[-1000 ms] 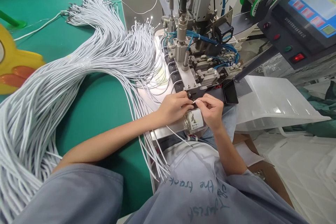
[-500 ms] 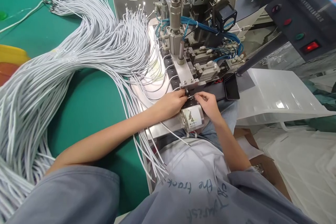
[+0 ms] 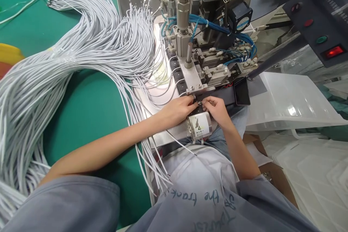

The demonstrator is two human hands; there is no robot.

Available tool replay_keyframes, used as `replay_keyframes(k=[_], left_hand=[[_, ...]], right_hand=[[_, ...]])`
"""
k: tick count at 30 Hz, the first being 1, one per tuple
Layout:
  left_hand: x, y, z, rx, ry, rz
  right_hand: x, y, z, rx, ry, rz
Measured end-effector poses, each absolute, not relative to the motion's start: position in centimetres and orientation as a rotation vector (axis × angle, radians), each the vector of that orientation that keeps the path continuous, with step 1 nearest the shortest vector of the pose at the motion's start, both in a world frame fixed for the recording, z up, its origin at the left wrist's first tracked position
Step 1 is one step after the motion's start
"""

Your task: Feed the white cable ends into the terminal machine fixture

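- Left hand (image 3: 178, 110): positioned at the near end of the machine (image 3: 182, 40). Its fingers (image 3: 193, 106) are bent and nearly together, with the tips at the black fixture strip (image 3: 179, 76). Whether they grip the cable end cannot be told, as the hand covers the contact.
- Right hand (image 3: 216, 110): positioned opposite the left hand, a narrow gap apart. The thumb and forefinger are drawn together in a pinch, with the tips beside the cable end. The contact is too small to confirm a grip.
- Cable end (image 3: 200, 103): a small, light-coloured piece located between the two hands, over the near part of the fixture strip.
- Fixture strip: runs along the left side of the machine. Several white cables curve into it from the left.
- Labelled packet (image 3: 200, 125): located just below the hands, with its white label facing up.
- Cable bundle (image 3: 89, 52): grey-white, spread across the green counter (image 3: 89, 105) and bound with clear tape (image 3: 63, 56). Loose ends hang over the near edge toward the person's lap.
- Blue air tubes (image 3: 212, 25): routed across the machine beside a black fan (image 3: 240, 16).
- Control box (image 3: 320, 21): located at upper right. A red rocker switch (image 3: 334, 51) is lit; a green button (image 3: 322, 39) is beside it.
- Dark rectangular item (image 3: 241, 91): lies right of the hands, apart from them.
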State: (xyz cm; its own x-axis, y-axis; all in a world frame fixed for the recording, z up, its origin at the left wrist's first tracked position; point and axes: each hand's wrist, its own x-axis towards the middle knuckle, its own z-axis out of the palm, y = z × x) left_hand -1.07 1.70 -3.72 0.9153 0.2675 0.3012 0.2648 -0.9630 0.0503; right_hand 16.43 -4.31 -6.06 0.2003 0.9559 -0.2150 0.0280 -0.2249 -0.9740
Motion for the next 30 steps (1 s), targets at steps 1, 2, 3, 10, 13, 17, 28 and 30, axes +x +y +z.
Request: replay_keyframes(k=[1,2,3,10,13,17,28,30], left_hand=[[-1.1,1.7,-3.6,3.069,0.425,0.474],[-1.1,1.7,-3.5,3.073,0.428,0.458],[-1.1,1.7,-3.4,3.076,0.433,0.439],[-1.0,1.6,-3.1,3.091,0.44,0.342],[-1.0,1.7,-3.2,3.11,0.43,0.324],[-0.9,1.7,-2.9,3.139,0.414,0.262],[-2.1,0.0,-0.7,3.1,0.694,0.064],[-2.3,-0.1,-0.7,3.072,0.745,0.057]], right_hand=[[16.5,-4.3,-6.0,-1.499,-0.988,1.197],[16.5,-4.2,-6.0,-1.501,-0.994,1.201],[16.5,-4.2,-6.0,-1.501,-0.999,1.207],[16.2,-4.0,-6.1,-1.5,-0.941,1.25],[16.1,-4.0,-6.2,-1.518,-0.95,1.194],[16.3,-4.0,-6.4,-1.496,-0.985,1.242],[16.4,-3.7,-7.4,-1.444,-1.177,1.234],[16.8,-4.3,-7.0,-1.55,-1.162,1.045]])
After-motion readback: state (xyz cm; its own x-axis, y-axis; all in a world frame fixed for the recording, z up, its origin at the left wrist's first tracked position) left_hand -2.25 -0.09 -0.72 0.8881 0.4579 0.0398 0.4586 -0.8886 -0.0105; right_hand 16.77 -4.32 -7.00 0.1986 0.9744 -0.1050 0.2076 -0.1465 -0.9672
